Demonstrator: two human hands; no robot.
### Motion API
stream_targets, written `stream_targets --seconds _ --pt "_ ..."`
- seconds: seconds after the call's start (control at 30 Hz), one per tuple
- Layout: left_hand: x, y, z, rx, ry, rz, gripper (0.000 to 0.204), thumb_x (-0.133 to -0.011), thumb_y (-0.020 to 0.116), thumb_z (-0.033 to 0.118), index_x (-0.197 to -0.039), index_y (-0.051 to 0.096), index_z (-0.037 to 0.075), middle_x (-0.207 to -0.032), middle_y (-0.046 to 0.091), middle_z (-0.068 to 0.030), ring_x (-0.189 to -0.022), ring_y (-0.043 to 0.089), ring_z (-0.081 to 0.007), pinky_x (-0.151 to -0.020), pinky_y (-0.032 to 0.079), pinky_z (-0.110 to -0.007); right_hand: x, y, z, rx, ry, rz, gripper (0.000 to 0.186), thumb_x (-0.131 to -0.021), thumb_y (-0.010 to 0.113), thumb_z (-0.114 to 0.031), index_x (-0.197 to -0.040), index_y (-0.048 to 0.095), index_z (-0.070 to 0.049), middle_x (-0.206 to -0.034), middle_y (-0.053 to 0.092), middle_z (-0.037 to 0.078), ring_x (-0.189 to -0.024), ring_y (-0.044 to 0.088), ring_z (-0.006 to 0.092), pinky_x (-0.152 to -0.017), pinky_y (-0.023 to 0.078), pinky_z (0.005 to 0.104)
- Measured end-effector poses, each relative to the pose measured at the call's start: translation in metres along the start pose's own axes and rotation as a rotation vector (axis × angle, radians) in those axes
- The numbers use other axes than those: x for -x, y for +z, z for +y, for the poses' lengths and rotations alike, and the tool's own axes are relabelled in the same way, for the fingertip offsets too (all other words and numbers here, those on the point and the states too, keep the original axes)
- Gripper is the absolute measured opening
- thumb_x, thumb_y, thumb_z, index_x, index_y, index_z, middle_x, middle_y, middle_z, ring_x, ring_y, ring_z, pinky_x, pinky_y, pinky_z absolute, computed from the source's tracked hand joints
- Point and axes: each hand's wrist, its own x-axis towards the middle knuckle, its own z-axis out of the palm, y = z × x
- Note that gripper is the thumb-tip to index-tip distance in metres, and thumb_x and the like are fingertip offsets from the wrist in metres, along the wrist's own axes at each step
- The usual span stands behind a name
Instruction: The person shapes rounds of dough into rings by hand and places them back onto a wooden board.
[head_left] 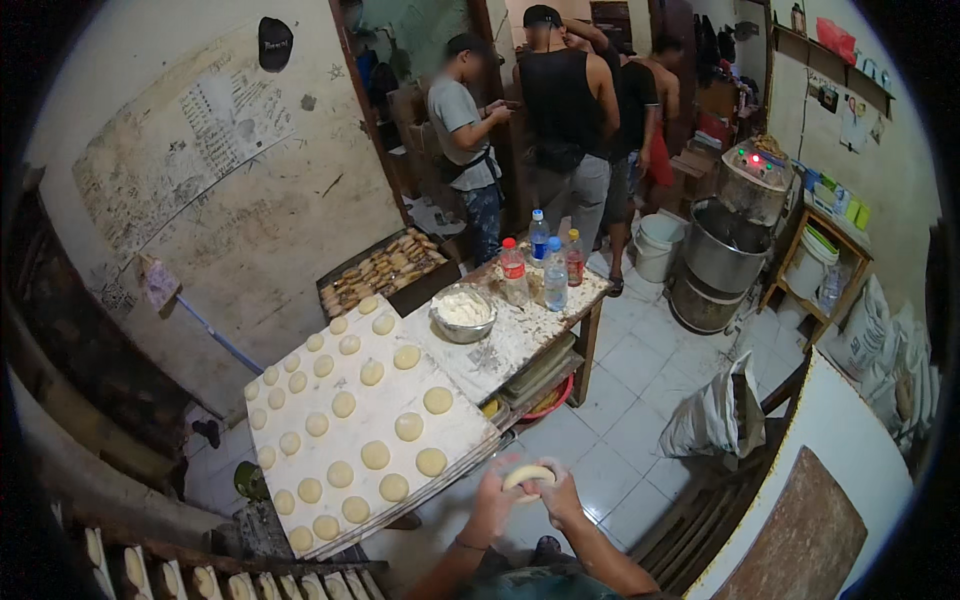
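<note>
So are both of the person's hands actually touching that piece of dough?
Touching. The head view shows the left hand and right hand both wrapped around the pale dough piece, fingers pressed against it with no gap.

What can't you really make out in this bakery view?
- Dough piece: its underside is hidden by the left hand and right hand, head view.
- Mixer bowl: contents too dark.
- Loaves on the rack: cut off by the lower edge.
- Metal bowl: white contents too small to identify.
</note>
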Motion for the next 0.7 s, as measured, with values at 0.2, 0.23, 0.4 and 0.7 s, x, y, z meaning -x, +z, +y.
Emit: stream_targets --seconds 0.2,0.23,0.4,0.7 --pt "0.035 0.005 0.04 -1.228 0.218 -0.25 0.044 -0.072 0.053 0.023 -0.112 0.045 0.006 -0.09 0.056 -0.0198 -0.076 0.056 -0.0316 -0.065 0.048 -0.037 -0.015 -0.006 -0.038 -1.066 0.336 -0.769 0.038 -0.089 0.027 -0.022 -0.125 0.035 -0.012 -0.092 0.056 0.02 -0.075 0.058 0.0224 -0.06 0.048 0.03" --pt "0.03 -0.001 0.042 -1.226 0.275 -0.187 0.045 -0.072 0.053 0.023 -0.112 0.046 0.005 -0.09 0.057 -0.0195 -0.076 0.056 -0.0318 -0.064 0.047 -0.037 -0.01 -0.003 -0.033 -0.99 0.426 -0.784 0.037 -0.089 0.028 -0.022 -0.125 0.034 -0.013 -0.088 0.056 0.018 -0.069 0.056 0.0205 -0.055 0.046 0.0278" --pt "0.036 -0.045 0.063 -0.844 0.074 -0.123 0.055 -0.078 0.051 0.023 -0.126 0.033 0.003 -0.082 0.056 -0.0111 -0.069 0.054 -0.023 -0.067 0.044 -0.036 0.003 0.022 -0.026 -0.707 0.545 -0.594 0.038 -0.09 0.033 -0.028 -0.124 0.035 -0.01 -0.068 0.054 0.01 -0.047 0.045 0.0137 -0.043 0.037 0.0238" --pt "0.051 -0.14 0.051 0.32 -0.226 -0.311 0.043 -0.091 0.031 0.043 -0.116 0.038 0.008 -0.074 0.045 -0.0027 -0.055 0.041 -0.01 -0.049 0.036 -0.024 0.0 0.101 -0.012 0.712 0.226 -0.906 0.051 -0.09 0.037 -0.036 -0.13 0.025 -0.007 -0.075 0.054 0.01 -0.062 0.054 0.013 -0.055 0.045 0.0235"
